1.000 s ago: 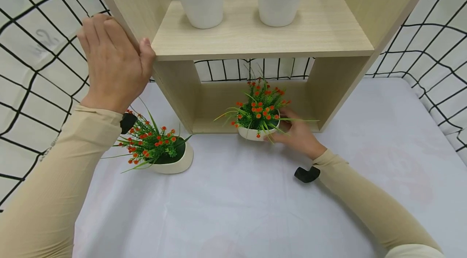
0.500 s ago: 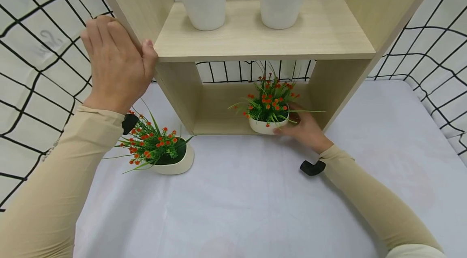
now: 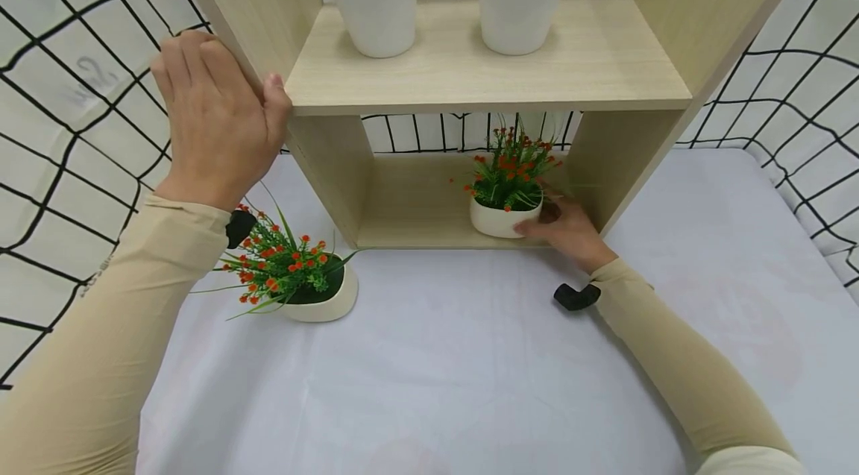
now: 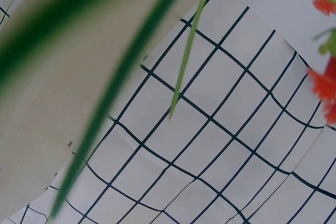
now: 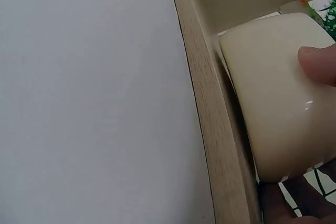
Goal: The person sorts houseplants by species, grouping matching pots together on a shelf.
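My right hand (image 3: 564, 231) grips a white oval pot of orange artificial flowers (image 3: 505, 221) by its right end, inside the lower compartment of a light wooden shelf (image 3: 490, 83). In the right wrist view, the thumb presses one side of the pot (image 5: 278, 98) and fingers curl at its end, close to the shelf's front edge. My left hand (image 3: 218, 117) holds the shelf's left side panel, thumb at its front edge; some fingertips are hidden behind the panel. A second pot of orange flowers (image 3: 322, 303) stands on the table below the left wrist.
Two white pots with green succulents, a left pot (image 3: 372, 5) and a right pot (image 3: 523, 1), stand on the upper board. Black wire grid (image 3: 798, 80) surrounds the shelf. A white cloth (image 3: 416, 356) covers the table.
My right hand has moved the flower pot to the right and back, from the front edge into the lower compartment. The left hand keeps its hold on the side panel.
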`<state>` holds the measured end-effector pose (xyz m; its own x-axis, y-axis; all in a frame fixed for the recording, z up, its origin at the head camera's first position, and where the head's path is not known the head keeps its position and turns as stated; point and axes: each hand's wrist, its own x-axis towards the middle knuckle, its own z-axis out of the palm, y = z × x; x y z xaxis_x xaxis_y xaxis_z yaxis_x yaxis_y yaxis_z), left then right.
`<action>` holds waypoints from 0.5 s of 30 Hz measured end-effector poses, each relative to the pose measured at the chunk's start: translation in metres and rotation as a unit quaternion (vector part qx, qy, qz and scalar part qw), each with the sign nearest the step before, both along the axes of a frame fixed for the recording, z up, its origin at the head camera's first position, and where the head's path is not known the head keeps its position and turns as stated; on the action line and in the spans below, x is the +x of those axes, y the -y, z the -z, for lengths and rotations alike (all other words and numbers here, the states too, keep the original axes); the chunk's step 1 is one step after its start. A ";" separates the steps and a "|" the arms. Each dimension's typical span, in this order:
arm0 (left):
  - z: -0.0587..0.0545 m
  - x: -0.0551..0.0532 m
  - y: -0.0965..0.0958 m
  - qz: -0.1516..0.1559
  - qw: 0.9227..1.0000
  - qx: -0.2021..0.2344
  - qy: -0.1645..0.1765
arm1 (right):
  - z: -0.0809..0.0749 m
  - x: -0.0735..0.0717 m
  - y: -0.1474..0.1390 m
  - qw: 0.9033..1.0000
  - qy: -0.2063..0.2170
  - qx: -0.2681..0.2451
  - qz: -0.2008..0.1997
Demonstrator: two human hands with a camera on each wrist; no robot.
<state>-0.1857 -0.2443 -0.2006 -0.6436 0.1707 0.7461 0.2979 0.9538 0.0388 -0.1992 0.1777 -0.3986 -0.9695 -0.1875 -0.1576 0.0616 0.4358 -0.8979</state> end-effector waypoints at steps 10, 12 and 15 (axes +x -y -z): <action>0.001 -0.001 0.000 0.003 1.000 0.006 -0.008 | -0.001 -0.006 -0.001 1.000 -0.026 0.006 0.005; 0.001 -0.001 0.000 0.003 1.000 0.007 -0.008 | -0.001 -0.007 -0.001 0.999 -0.038 0.006 0.007; 0.001 -0.001 0.000 0.002 1.000 0.007 -0.008 | -0.001 -0.008 0.000 0.999 -0.039 -0.014 0.014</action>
<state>-0.1864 -0.2440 -0.2012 -0.6305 0.1626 0.7589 0.3026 0.9519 0.0475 -0.2076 0.1780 -0.3980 -0.9834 -0.1644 -0.0773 0.0033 0.4091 -0.9125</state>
